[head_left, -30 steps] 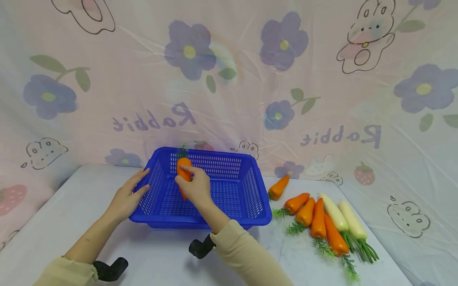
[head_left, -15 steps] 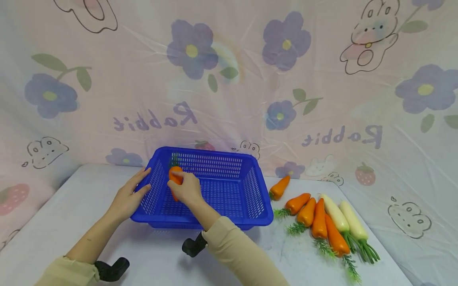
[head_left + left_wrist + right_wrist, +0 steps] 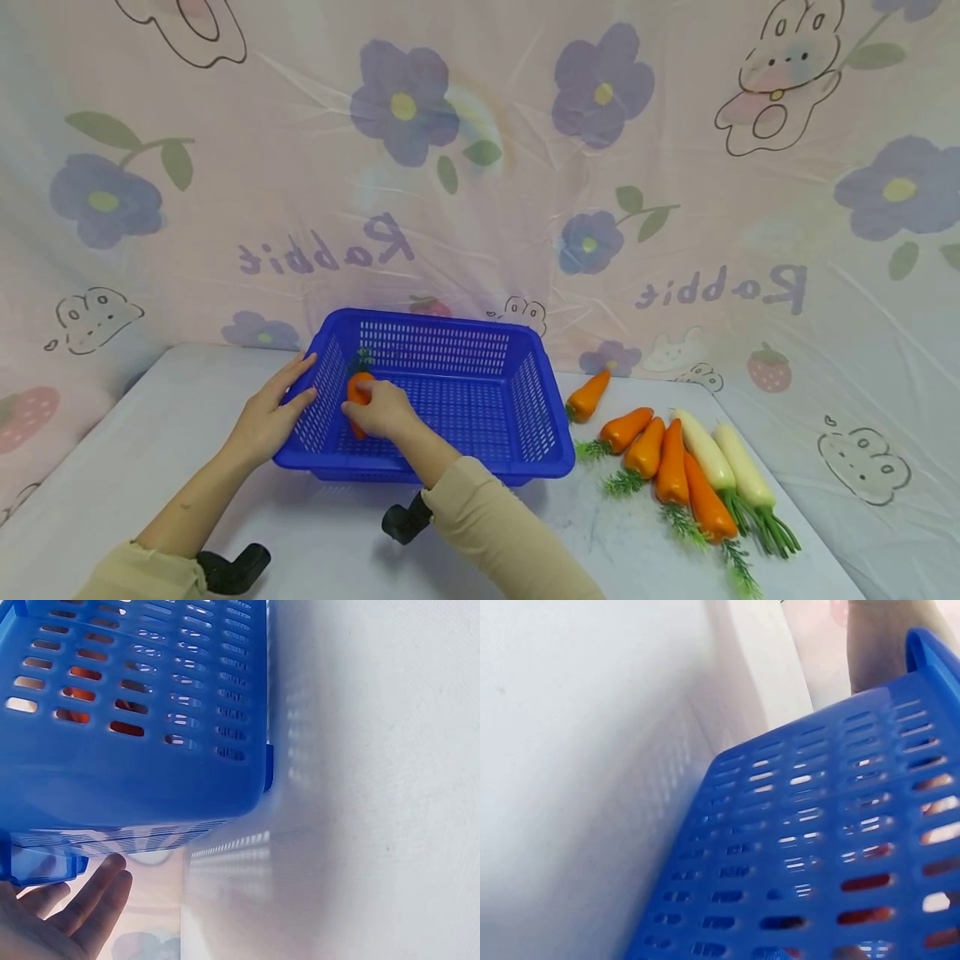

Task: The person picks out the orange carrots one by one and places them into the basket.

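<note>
In the head view my right hand (image 3: 381, 412) reaches down inside a blue plastic basket (image 3: 555, 417). Thumb and fingers pinch an orange carrot (image 3: 360, 393) with a feathery green top, low at the basket's left side. Its tip points toward me. My left hand (image 3: 262, 421) holds the left rim, thumb over the edge. From the left wrist, several fingers (image 3: 97, 907) show outside the basket wall, under the rim. Orange glimpses of the carrot (image 3: 79, 694) come through the slots. The right wrist view is mostly the slotted basket wall (image 3: 780, 817); the right hand's fingers are largely hidden behind it.
Right of the basket lie several more carrots (image 3: 670, 462) with green tops, one carrot (image 3: 588, 396) close to the basket's corner. Two white radishes (image 3: 742, 462) with green stalks lie beyond them. A patterned cloth (image 3: 480, 167) hangs behind the white table (image 3: 187, 392).
My right hand has moved left and down into the basket with the carrot, which now sits lower near the left wall. My left hand stays on the rim.
</note>
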Motion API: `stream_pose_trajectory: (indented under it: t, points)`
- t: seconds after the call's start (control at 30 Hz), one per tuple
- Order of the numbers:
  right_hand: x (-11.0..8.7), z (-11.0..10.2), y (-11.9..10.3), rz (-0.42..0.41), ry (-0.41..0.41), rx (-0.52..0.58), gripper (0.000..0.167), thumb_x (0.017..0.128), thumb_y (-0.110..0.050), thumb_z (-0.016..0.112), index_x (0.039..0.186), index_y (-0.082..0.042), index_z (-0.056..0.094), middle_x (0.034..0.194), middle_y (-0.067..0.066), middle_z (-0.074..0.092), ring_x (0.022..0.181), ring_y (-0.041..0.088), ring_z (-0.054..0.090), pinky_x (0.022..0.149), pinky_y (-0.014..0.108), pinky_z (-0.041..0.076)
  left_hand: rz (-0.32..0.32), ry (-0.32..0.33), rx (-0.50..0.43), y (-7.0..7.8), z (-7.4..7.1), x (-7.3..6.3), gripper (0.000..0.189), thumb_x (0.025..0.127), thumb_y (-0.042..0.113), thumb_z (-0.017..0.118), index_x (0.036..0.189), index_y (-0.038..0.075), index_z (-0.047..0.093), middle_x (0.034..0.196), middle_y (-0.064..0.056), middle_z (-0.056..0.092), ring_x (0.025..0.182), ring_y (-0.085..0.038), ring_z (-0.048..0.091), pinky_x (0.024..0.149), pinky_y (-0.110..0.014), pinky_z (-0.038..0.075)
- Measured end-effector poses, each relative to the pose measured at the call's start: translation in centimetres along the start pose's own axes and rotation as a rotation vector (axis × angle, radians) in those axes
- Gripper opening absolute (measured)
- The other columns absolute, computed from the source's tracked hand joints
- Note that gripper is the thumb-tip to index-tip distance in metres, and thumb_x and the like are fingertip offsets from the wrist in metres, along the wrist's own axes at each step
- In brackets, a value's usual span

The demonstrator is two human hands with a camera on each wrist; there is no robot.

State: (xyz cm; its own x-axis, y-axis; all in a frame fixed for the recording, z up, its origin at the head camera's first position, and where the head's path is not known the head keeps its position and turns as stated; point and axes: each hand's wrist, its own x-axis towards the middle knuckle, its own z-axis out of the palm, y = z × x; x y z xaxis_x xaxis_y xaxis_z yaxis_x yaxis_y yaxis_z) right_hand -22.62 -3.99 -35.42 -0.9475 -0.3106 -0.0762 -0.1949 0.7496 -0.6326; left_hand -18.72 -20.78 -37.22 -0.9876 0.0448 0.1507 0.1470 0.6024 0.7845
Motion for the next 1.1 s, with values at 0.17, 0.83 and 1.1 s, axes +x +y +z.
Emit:
stream_pose_trajectory:
  t: [0.17,0.83,1.1]
  points:
    - [-0.2,0.1,-0.1,0.001,-0.099,-0.06,0.052,0.089,-0.027,0.067,0.137,-0.011,0.054,0.125,0.01,0.063,0.11,0.023,0.06,0.095,0.035,0.052,-0.016,-0.009,-0.003,0.0,0.1,0.0,0.055,0.102,0.025,0.04,0.153,0.01,0.023,0.159,-0.021,0.013,0.139,-0.055,0.018,0.103,-0.076,0.02]
    - [-1.0,-0.5,0.5,-0.245,-0.002,0.045,0.038,0.09,-0.021,0.062,0.127,-0.011,0.064,0.131,0.011,0.06,0.115,0.024,0.059,0.088,0.029,0.055,-0.017,-0.003,-0.011,-0.1,0.2,0.0,0.055,0.102,0.026,0.041,0.152,0.009,0.025,0.159,-0.022,0.014,0.138,-0.056,0.02,0.102,-0.076,0.022]
    - [-2.4,-1.6,1.0,-0.337,0.119,0.201,0.026,0.089,-0.014,0.063,0.113,-0.009,0.071,0.129,0.011,0.058,0.107,0.025,0.065,0.078,0.019,0.055,-0.025,-0.004,-0.013,-0.3,0.0,0.0,0.056,0.102,0.029,0.041,0.152,0.01,0.025,0.159,-0.021,0.013,0.138,-0.056,0.019,0.103,-0.075,0.021]
